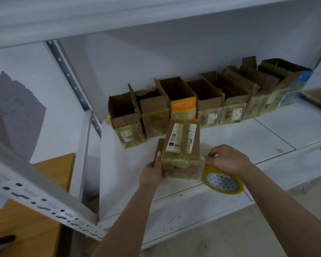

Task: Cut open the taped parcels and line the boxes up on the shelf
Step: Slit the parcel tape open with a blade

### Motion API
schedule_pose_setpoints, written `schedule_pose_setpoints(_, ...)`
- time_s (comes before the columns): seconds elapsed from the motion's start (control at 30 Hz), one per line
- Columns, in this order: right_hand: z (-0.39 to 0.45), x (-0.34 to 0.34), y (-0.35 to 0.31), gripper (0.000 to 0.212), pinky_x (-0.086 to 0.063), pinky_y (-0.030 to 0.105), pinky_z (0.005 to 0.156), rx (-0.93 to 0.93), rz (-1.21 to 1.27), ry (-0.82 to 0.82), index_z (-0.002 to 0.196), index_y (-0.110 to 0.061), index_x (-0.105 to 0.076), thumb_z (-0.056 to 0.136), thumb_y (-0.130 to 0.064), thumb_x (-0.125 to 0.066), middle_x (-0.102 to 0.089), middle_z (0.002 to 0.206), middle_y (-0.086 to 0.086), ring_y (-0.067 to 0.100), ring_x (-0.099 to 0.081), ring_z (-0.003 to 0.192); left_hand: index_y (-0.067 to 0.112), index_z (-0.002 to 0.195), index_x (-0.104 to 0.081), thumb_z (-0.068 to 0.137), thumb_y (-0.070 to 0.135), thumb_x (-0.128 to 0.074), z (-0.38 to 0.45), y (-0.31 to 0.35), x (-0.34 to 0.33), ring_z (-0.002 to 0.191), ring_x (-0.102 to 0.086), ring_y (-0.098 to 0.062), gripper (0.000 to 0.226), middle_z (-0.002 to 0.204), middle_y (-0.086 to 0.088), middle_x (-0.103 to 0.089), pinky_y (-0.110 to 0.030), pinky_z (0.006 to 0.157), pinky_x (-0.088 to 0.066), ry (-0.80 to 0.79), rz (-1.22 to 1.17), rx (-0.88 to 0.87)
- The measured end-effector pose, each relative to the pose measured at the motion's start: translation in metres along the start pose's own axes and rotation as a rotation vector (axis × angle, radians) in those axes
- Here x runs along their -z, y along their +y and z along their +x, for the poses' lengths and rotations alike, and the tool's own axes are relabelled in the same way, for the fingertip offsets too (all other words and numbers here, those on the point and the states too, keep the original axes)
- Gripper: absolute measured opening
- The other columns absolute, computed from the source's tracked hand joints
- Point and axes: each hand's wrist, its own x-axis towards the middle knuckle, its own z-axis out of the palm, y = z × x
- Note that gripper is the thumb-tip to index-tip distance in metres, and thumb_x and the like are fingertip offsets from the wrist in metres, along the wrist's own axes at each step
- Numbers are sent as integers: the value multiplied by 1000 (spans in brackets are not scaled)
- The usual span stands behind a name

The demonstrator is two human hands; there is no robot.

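While a row of opened boxes (202,101) already stands along the back of the shelf (267,134), flaps up and sides touching, one parcel (182,151) is yet sealed, so the step in hand looks to be the opening of this last one. It stands near the front edge of the shelf, in front of the row and apart from it, wrapped in clear tape with a white shipping label on top.

No blade or cutter shows anywhere in view. The next move, as I judge it, calls for either a cutting tool to be fetched or a loose tape end to be found and peeled, after which the box would need sliding back into line with the others, perhaps at the left end of the row or wherever a gap allows.

The left hand (153,171) steadies the parcel from its left side, forefinger straight and laid up along the near left edge, the other fingers curled against the side wall. The right hand (228,158) is at the parcel's right near corner, fingertips drawn together in a pinch; it seems to nip a strip of tape there, though what lies between the fingers is too small to be sure. Just below that hand a roll of clear tape (222,180) lies on the shelf, beside the parcel.
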Motion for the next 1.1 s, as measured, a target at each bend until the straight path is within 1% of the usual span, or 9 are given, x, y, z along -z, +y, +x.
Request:
schedule_pose_setpoints(0.2, -4, 0, -1, 44, -50, 43, 92, -11, 43, -5, 92, -26, -69, 85, -68, -56, -66, 102, -3, 21, -61, 100, 10, 88, -60, 90, 30, -60, -2, -10, 8, 63, -51, -16, 20, 80, -4, -62, -28, 58, -38, 9, -170, 76)
schedule_pose_setpoints(0.33, -4, 0, 0, 38, -50, 40, 90, 0, 51, 1, 90, -32, -66, 84, -68, -56, -62, 98, -5, 21, -61, 99, 20, 95, -53, 98, 49, -46, -16, 31, 34, 77, -55, -10, 30, 85, 9, -57, -29, 66, -40, 163, -189, -303)
schedule_pose_setpoints(0.43, -2, 0, -1, 41, -52, 39, 87, 8, 101, -17, 93, -27, -69, 84, -66, -59, -64, 98, -3, 20, -62, 95, 28, 81, -52, 102, 49, -31, -35, 78, 25, 65, -52, -8, 37, 70, 11, -55, -26, 64, -43, -96, -86, -594)
schedule_pose_setpoints(0.53, 0, -2, 1, 41, -52, 35, 86, 29, 158, -49, 98, -21, -72, 85, -59, -63, -66, 100, 0, 18, -63, 93, 19, 70, -54, 104, 42, -35, -42, 104, 3, 49, -54, -7, 46, 55, 7, -59, -21, 53, -46, -413, -13, -571)
schedule_pose_setpoints(0.67, -3, 3, 9, 22, -52, 29, 80, 38, 489, -185, 97, -21, -73, 83, -38, -75, -70, 101, 3, 19, -66, 93, 14, 70, -53, 105, 39, -37, -28, 106, -5, 39, -47, -9, 46, 52, 3, -57, -20, 46, -41, -425, -31, -506)
schedule_pose_setpoints(0.83, -13, 10, 36, 33, -54, 31, 82, 91, 692, -319, 111, -27, -68, 79, -25, -77, -72, 107, 7, 27, -68, 98, 14, 71, -54, 104, 41, -37, -22, 99, -8, 37, -45, -9, 46, 50, 5, -57, -20, 44, -40, -401, -37, -548)
schedule_pose_setpoints(0.93, -7, 12, 44, 22, -55, 29, 78, 56, 564, -193, 104, -25, -68, 84, -31, -76, -70, 99, 5, 22, -68, 90, 14, 73, -53, 103, 42, -36, -21, 99, -10, 37, -45, -9, 45, 50, 5, -57, -20, 45, -41, -385, -22, -560)
schedule_pose_setpoints(1.03, -1, 5, 46, 30, -49, 32, 89, 35, 79, -137, 99, -25, -67, 83, -50, -70, -60, 100, -5, 16, -58, 95, 15, 75, -52, 104, 43, -35, -23, 99, -9, 37, -47, -7, 43, 49, 6, -57, -19, 44, -41, -389, 9, -584)
schedule_pose_setpoints(1.1, -1, 4, 46, 30, -48, 28, 87, 52, 95, -160, 97, -26, -71, 84, -53, -68, -61, 96, -10, 12, -58, 94, 16, 75, -52, 103, 43, -36, -25, 100, -8, 40, -49, -7, 42, 51, 7, -57, -20, 48, -43, -410, 46, -595)
